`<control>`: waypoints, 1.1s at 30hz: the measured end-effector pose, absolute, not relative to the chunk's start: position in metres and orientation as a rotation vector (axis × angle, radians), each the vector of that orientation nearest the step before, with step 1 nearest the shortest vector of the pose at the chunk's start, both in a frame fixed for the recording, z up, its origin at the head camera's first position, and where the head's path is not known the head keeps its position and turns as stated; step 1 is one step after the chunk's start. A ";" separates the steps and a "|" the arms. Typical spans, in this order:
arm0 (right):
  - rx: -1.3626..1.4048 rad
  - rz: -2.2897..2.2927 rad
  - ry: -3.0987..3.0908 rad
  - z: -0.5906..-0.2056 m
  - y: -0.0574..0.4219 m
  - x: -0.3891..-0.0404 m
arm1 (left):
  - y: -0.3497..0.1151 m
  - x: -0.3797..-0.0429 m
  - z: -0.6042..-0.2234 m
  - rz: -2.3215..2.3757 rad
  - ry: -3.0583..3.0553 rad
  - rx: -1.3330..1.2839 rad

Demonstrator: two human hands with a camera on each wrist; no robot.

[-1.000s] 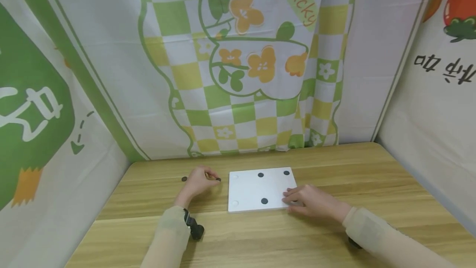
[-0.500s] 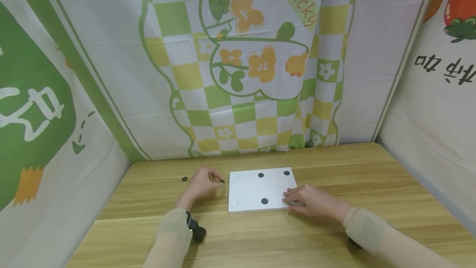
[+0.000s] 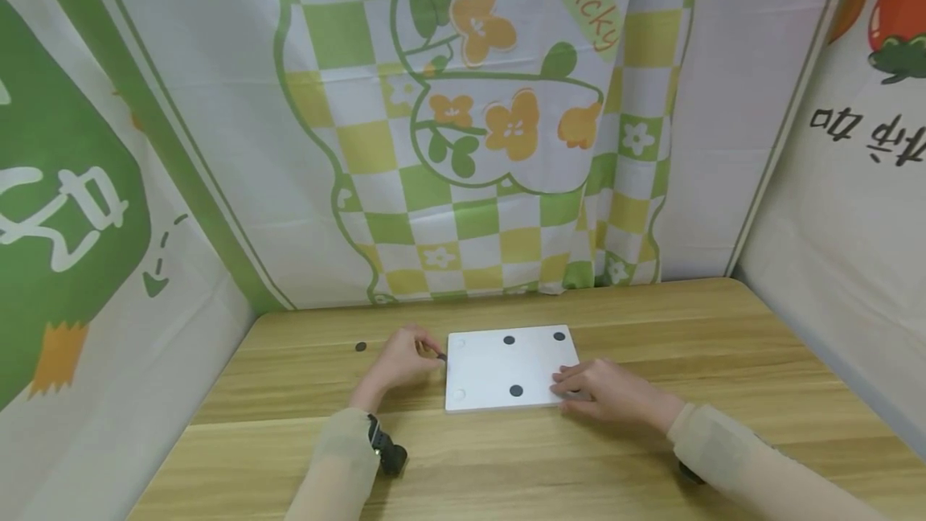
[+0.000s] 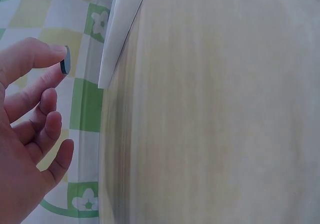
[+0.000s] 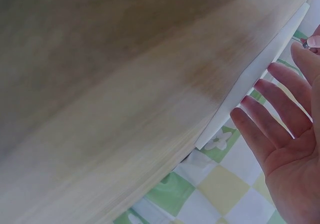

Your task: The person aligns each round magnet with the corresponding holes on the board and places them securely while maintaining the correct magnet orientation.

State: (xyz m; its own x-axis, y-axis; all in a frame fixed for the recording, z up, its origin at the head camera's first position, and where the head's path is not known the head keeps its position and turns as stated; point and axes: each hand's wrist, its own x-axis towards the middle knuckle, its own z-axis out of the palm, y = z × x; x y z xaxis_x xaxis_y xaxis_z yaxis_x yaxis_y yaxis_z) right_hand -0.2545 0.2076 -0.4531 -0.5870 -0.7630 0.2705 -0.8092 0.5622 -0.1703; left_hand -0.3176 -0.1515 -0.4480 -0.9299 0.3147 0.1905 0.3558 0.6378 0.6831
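Observation:
My left hand pinches a small dark round disc between thumb and index finger. The other fingers of that hand are loosely bent. The disc is beside the left edge of a white rectangular board. Dark discs sit on the board at the top middle, the top right corner and the lower middle. Two pale round marks show at its left corners. My right hand rests its fingers on the board's lower right part, where a dark spot is mostly hidden. In the right wrist view its fingers are extended.
One more dark disc lies on the wooden table, left of my left hand. A patterned curtain hangs behind the table's back edge. Printed cloth walls stand to the left and right.
My left hand has moved to the right with the pinched disc, up to the board's left edge. My right hand and the board have stayed in place.

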 end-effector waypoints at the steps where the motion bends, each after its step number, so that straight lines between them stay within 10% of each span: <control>1: 1.333 0.413 -2.626 -0.453 0.208 -0.255 | -0.151 -0.317 -0.447 -1.184 -2.799 -0.580; 33: 1.339 0.431 -2.641 -0.450 0.206 -0.253 | -0.137 -0.306 -0.444 -1.157 -2.877 -0.872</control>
State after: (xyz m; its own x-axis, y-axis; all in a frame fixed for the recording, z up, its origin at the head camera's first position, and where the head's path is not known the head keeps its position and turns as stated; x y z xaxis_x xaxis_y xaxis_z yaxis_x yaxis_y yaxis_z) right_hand -0.2532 0.2064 -0.4497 -0.5906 -0.7642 0.2593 -0.8070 0.5603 -0.1865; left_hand -0.3057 -0.1374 -0.4444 -0.8506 0.5113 0.1226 0.4538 0.5961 0.6624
